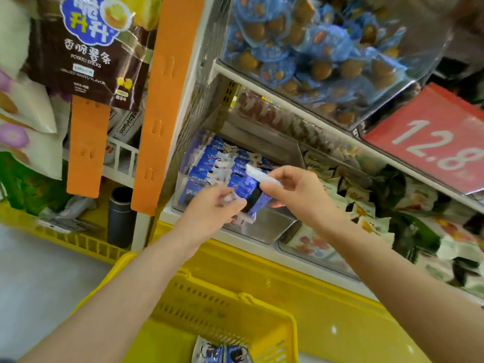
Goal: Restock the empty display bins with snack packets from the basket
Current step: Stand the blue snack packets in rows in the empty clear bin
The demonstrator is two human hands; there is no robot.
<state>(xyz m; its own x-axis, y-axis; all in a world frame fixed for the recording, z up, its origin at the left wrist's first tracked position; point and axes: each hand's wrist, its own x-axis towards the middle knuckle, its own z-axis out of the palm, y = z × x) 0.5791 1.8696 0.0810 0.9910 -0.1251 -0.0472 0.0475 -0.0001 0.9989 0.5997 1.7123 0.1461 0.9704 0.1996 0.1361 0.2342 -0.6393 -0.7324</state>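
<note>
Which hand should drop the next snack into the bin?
Probably the right hand: it pinches a blue packet by its top, upright over the bare front of the clear bin. The left hand is blurred, so its hold is unclear.

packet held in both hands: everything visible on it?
The packet is a glossy plastic wrapper, blue with a white crimped end and a black band; blur hides the print. It is tilted, white end up and right. The right hand pinches the white end; the left hand grips the lower end. It hangs over the clear bin, before the stacked packets.
</note>
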